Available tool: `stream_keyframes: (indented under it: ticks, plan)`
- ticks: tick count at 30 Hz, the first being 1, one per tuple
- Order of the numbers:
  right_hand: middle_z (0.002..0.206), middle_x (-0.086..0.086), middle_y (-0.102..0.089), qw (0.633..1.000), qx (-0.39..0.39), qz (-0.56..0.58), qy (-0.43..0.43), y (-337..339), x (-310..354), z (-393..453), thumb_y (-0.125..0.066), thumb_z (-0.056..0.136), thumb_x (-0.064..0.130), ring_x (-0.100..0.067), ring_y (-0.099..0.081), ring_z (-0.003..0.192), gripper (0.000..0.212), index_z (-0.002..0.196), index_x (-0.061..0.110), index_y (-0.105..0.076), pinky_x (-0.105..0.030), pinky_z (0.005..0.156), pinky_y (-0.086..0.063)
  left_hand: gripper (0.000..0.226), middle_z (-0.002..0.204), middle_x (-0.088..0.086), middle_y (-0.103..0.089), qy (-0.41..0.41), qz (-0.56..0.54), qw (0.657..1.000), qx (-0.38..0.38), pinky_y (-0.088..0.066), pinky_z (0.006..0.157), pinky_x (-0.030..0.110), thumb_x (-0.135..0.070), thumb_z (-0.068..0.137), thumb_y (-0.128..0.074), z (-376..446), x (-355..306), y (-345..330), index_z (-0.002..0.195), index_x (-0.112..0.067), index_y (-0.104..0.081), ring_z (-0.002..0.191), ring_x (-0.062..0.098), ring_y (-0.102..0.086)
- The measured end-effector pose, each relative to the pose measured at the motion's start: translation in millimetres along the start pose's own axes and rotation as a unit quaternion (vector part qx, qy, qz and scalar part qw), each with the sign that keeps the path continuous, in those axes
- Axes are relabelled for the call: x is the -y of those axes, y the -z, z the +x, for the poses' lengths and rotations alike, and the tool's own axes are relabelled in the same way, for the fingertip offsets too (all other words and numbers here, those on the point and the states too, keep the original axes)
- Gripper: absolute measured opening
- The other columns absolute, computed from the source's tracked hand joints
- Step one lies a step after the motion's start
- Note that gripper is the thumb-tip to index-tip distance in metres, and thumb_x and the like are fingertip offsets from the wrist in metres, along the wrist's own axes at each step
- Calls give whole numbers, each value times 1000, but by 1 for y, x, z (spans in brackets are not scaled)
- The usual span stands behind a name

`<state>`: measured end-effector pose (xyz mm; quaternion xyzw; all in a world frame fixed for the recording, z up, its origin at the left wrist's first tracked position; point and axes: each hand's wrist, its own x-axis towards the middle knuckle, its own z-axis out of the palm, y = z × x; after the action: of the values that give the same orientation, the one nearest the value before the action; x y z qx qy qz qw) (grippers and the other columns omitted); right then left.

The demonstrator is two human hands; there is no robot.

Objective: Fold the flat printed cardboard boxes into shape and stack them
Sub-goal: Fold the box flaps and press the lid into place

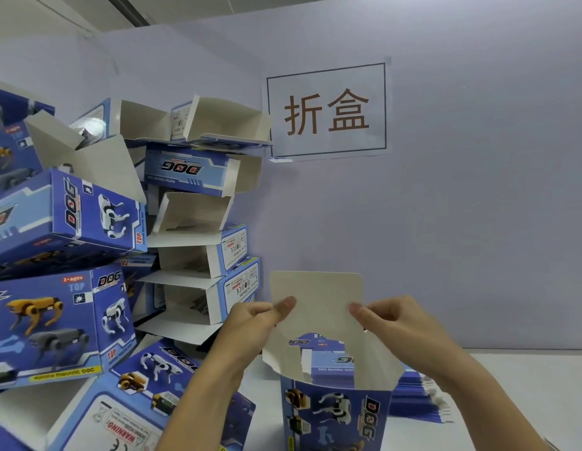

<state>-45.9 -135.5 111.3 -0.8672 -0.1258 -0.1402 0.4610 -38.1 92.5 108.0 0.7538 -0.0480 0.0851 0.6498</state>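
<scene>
A loose heap of folded boxes [97, 222] fills the left side of the scene, from the near table edge up against the far wall. They lie tilted at many angles, several with open ends and plain grey-white flaps facing right; about a dozen can be made out, though the overlap hides the exact count. One paper sign [327, 110] with two large brown characters inside a dark border is stuck to the pale wall [478, 190], just right of the top of the heap. On the white table [511, 402], near right, lies one stack of flat boxes [420, 398], blue edges showing, partly hidden behind the right forearm.

The box being folded [335, 415] stands upright at the near centre, between the heap and the flat stack. It is blue, printed with robot dogs and the word DOG running down its side. Its top is open and one tall plain flap [317, 307] rises from the far side.

Two hands are in view. The left hand [254, 320] pinches the flap's left edge with its thumb on the near face; the right hand [390, 323] pinches the right edge likewise.
</scene>
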Motion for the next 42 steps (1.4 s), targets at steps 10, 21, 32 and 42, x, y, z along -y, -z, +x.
stream_keyframes:
  ticks: [10, 21, 32, 42]
  plan:
    - [76, -15, -64, 996, -3, 5, -87, -9, 2, -1, -52, 95, 59, -21, -48, 64, 61, 97, 3, -75, -27, 54, -33, 57, 99, 19, -74, 19, 42, 999, -29, -54, 90, 44, -43, 91, -67, 1, -1, -3, 103, 13, -67, 93, 33, -70]
    - [84, 8, -76, 994, 8, 72, -80, -8, 1, -2, -59, 98, 41, -9, -68, 71, 23, 97, 26, -75, -24, 64, -47, 30, 86, -2, -78, -25, 61, 998, 12, -59, 79, 36, -39, 96, -61, 3, 6, -4, 100, -12, -74, 81, 17, -74]
    - [88, 1, -78, 960, -67, 234, 135, -4, 15, -6, -64, 91, 37, -17, -74, 78, 10, 90, 32, -73, -26, 65, -57, 16, 85, 2, -77, -228, -27, 973, 37, -56, 60, 24, -20, 91, -70, -15, -19, -13, 105, -26, -68, 76, 13, -73]
    - [89, -1, -78, 954, -63, 251, 151, -4, 18, -8, -71, 89, 11, -20, -75, 79, 26, 102, 33, -75, -25, 61, -58, 26, 91, 4, -77, -244, -51, 968, 29, -59, 61, 30, -11, 85, -75, -20, -24, -14, 96, -35, -73, 80, 21, -75]
